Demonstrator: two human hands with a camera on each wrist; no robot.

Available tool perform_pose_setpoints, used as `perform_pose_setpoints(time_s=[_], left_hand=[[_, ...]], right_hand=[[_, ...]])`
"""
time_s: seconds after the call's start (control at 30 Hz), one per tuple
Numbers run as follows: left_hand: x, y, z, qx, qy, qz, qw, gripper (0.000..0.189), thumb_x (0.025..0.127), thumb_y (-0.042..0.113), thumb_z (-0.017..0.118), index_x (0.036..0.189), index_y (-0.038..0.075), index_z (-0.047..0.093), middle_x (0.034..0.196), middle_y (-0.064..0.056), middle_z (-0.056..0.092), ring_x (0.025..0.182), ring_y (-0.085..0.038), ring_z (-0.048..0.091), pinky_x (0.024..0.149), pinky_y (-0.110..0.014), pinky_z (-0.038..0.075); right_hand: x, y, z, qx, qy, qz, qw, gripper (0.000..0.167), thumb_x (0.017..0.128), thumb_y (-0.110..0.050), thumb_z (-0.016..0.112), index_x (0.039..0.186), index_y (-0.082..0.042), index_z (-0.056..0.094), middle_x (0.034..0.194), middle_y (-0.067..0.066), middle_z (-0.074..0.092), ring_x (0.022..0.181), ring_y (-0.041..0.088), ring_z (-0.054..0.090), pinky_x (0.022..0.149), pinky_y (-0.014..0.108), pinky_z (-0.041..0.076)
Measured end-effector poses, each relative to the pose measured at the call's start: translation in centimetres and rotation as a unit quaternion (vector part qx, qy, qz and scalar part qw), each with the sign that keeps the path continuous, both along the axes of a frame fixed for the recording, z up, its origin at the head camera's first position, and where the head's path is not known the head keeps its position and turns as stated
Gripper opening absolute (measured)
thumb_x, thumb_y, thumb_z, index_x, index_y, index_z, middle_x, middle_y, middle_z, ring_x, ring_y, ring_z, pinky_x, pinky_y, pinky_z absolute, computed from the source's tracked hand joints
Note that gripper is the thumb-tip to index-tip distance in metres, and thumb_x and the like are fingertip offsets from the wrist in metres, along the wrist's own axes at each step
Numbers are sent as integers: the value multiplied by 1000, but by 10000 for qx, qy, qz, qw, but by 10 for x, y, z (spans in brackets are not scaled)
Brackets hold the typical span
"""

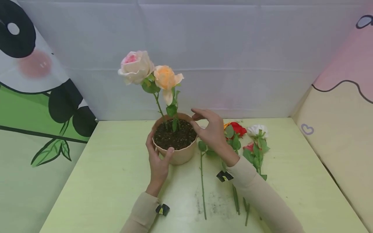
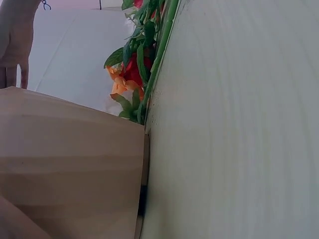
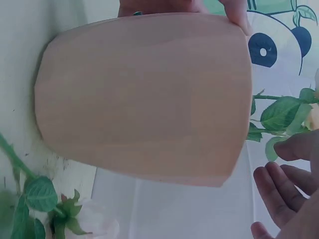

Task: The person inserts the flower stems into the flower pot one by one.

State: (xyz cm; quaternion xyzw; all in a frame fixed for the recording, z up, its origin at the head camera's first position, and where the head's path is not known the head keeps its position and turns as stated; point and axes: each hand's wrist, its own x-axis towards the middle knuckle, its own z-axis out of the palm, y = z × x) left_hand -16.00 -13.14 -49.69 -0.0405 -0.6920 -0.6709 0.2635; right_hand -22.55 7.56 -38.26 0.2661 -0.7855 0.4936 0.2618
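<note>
A beige flowerpot point(image 1: 182, 157) full of dark soil point(image 1: 172, 137) stands upright on the table. Rising from the soil are a pale pink rose point(image 1: 136, 68) and a peach rose point(image 1: 166, 79), the pink one leaning left. My left hand point(image 1: 158, 166) holds the pot at its left side, thumb at the front rim and fingers around the wall. Beside the right rim is my right hand point(image 1: 211, 129), its fingers loosely bent. In the right wrist view that hand point(image 3: 291, 186) has nothing between its fingers, with the pot wall point(image 3: 144, 99) close by.
Right of the pot lie several more artificial roses: a red one point(image 1: 238, 128), a white one point(image 1: 257, 130) and a coral one point(image 1: 249, 146). A green stem point(image 1: 202, 184) lies nearest the pot. Dark specks of soil point(image 1: 215, 204) dot the table. A pale cloth wall point(image 1: 233, 58) closes off the back.
</note>
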Motion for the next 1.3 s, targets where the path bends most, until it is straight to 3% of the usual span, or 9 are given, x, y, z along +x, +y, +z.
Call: perform_pose_setpoints(time_s=[0.27,0.53,0.7,0.83,0.97,1.13,1.2,1.3], left_hand=[[1,-1,1,-12,-37,2,10000,94,95,20,75,175,20,26,180,-3,28,165,-27,27,130,-67,19],[1,2,4,46,-41,-23,10000,95,94,19,75,174,17,25,180,-6,27,166,-29,27,130,-69,18],[1,1,4,25,-37,-15,10000,94,94,20,75,174,18,25,180,-5,27,166,-28,26,131,-69,18],[2,0,3,26,4,-53,10000,95,94,21,75,174,19,26,180,-4,28,165,-28,29,131,-67,19],[2,0,3,4,-7,-47,10000,94,94,21,75,175,20,25,180,-3,28,165,-28,28,130,-67,19],[2,0,3,-15,-3,-33,10000,94,95,22,74,175,19,25,180,-2,28,165,-27,28,130,-68,18],[2,0,3,-2,16,-62,10000,94,94,21,74,175,19,25,179,-2,28,165,-27,29,130,-67,19],[2,-1,3,8,32,-68,10000,94,95,21,74,175,19,25,179,-2,28,164,-27,30,130,-66,19]], right_hand=[[30,26,-9,98,202,-202,9995,38,91,0,85,128,2,80,101,15,82,98,37,77,98,59,55],[58,50,-27,368,349,-415,9978,43,86,7,87,128,1,81,98,11,83,93,32,76,88,52,56],[71,57,-36,522,129,-292,9981,47,84,9,89,129,0,81,97,9,82,91,26,78,85,47,62],[80,57,-42,729,-345,17,9967,46,86,7,89,130,-1,80,97,8,81,88,22,78,79,43,65],[86,53,-52,1259,-1123,236,9854,43,90,0,88,132,-1,79,96,4,79,83,16,77,74,36,65],[94,46,-67,1994,-2067,414,9570,51,89,-10,92,136,0,76,89,-1,77,74,5,70,67,26,59],[97,45,-75,2130,-2285,546,9484,58,87,-12,94,140,2,73,86,-3,75,70,1,66,66,25,56],[98,44,-92,2193,-2345,775,9439,69,84,-14,97,145,2,69,84,-6,72,67,-1,63,64,27,55]])
